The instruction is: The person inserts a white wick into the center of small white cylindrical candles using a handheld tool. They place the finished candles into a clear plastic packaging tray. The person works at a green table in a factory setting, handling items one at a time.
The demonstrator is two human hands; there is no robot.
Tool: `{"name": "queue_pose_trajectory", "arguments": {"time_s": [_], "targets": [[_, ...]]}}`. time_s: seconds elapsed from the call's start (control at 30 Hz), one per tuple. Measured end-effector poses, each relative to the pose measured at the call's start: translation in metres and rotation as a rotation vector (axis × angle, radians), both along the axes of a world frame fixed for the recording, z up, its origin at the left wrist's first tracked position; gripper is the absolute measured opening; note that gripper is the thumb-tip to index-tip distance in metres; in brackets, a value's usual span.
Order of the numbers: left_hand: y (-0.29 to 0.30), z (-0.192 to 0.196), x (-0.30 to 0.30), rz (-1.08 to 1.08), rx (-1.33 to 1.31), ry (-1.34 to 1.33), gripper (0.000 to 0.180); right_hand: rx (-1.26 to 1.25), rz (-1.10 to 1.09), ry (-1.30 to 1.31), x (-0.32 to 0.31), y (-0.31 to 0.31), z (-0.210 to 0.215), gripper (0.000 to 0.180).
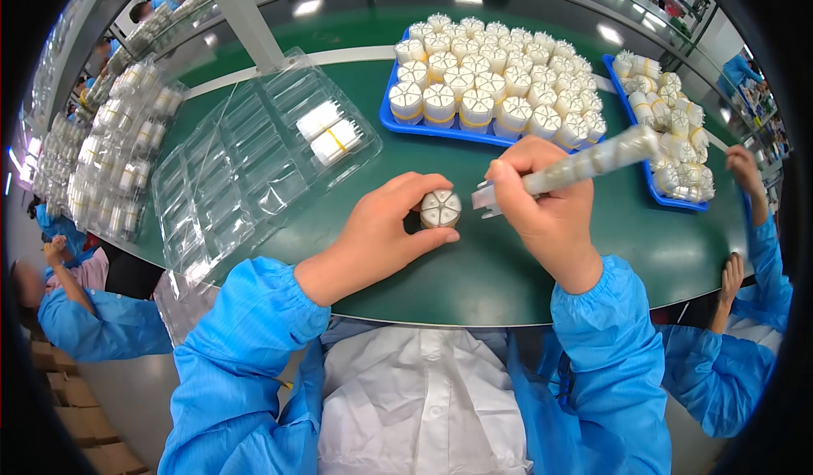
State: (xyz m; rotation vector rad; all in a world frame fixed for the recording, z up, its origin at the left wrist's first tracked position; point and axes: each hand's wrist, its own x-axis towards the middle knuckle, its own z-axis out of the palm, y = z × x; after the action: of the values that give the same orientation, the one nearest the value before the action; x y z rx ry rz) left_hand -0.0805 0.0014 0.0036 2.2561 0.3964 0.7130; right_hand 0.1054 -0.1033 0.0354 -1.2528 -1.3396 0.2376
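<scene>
My left hand (368, 242) is closed round a small cylindrical bundle (440, 210) above the green table. Its round top shows pale wedge-shaped pieces set in a ring. In my right hand (546, 217) is a long, pale stick-shaped tool (597, 160), gripped like a pen. The tool slants from upper right down to lower left, and looks wrapped in shiny film. Its pronged, see-through tip (485, 201) points toward the bundle, with a small gap between them. What the tool is exactly, I cannot make out.
Beyond my hands, a blue tray (457, 134) holds many similar bundles with yellow bands. A transparent compartment tray (246, 162) at left carries two bundles. Stacked filled trays (123, 157) stand farther left. Another blue tray (669, 196) is at right, near a co-worker's hands (735, 276).
</scene>
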Motion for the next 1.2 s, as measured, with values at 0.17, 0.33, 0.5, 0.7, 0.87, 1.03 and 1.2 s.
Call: {"name": "queue_pose_trajectory", "arguments": {"time_s": [0.17, 0.33, 0.5, 0.7, 0.87, 1.03, 1.2], "targets": [[-0.002, 0.004, -0.014, -0.032, -0.041, 0.045, 0.056, -0.074, 0.069, -0.068, -0.010, 0.004, -0.014, 0.012], [-0.003, 0.001, -0.014, -0.047, -0.004, 0.014, 0.051, -0.142, 0.052, -0.127, -0.012, 0.006, -0.018, 0.013], [-0.005, 0.003, -0.015, 0.013, 0.115, 0.003, 0.055, -0.142, 0.048, -0.161, -0.016, 0.006, -0.018, 0.015], [-0.009, -0.004, -0.015, 0.016, 0.047, -0.068, 0.057, -0.027, 0.028, -0.149, -0.009, 0.008, -0.014, 0.015], [-0.011, -0.002, -0.015, 0.007, -0.014, -0.070, 0.060, -0.148, 0.064, -0.051, -0.014, 0.005, -0.018, 0.014], [-0.008, -0.003, -0.015, 0.054, 0.079, -0.007, 0.057, -0.162, 0.058, -0.106, -0.014, 0.005, -0.020, 0.014], [-0.007, -0.006, -0.015, 0.043, 0.053, -0.074, 0.057, -0.067, 0.035, -0.072, -0.009, 0.008, -0.014, 0.013]]}}
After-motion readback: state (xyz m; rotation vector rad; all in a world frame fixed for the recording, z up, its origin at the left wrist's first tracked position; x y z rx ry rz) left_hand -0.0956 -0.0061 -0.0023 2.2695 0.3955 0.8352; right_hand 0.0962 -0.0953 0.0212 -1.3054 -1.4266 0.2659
